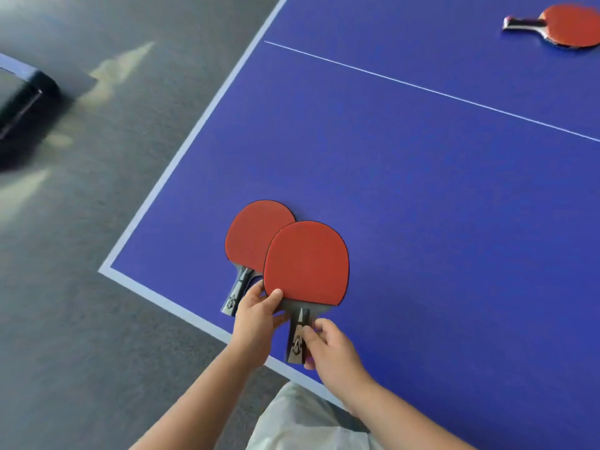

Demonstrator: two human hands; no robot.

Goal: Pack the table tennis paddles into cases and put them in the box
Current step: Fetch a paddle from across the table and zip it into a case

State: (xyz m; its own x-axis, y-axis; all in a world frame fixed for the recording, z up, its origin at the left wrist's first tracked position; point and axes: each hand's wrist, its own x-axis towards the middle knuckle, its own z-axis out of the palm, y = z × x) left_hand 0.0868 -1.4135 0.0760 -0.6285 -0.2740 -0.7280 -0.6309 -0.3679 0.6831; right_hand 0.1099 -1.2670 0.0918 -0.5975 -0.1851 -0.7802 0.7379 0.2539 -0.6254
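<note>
Am holding top paddle (306,263): left hand (256,315) pinching blade edge, right hand (331,349) gripping handle. Am aligning over lower paddle (251,237); squaring handles before lifting.

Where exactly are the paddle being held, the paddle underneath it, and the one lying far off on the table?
held paddle (306,263), head view, centre of its red rubber
lower paddle (251,235), head view, exposed red face
far paddle (571,26), head view, red blade, blurred
</note>
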